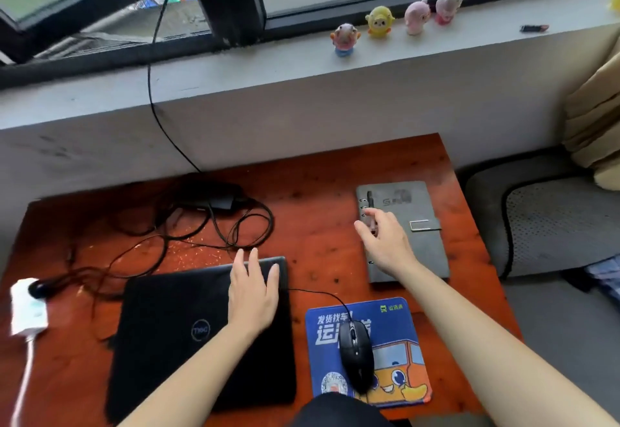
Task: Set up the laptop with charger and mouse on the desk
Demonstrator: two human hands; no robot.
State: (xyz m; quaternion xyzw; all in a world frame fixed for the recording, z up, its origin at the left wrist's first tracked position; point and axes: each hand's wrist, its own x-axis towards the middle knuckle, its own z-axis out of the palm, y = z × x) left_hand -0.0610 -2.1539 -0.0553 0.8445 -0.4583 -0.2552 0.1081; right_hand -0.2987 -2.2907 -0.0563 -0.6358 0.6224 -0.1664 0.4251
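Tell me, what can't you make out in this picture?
- Head view: whether the charger cable reaches the laptop; its tangle is blurred.
- Where the mouse cord plugs in; the left hand hides it.
- Whether the right hand touches the notebook; motion blur.
- The power strip is cut off at the left edge.

Home desk corner — toy figurines (380,21) on windowsill (235,71), curtain (593,107)

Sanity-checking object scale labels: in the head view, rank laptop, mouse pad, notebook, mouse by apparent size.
1. laptop
2. mouse pad and notebook: look alike; the notebook lies farther away, so unranked.
3. mouse
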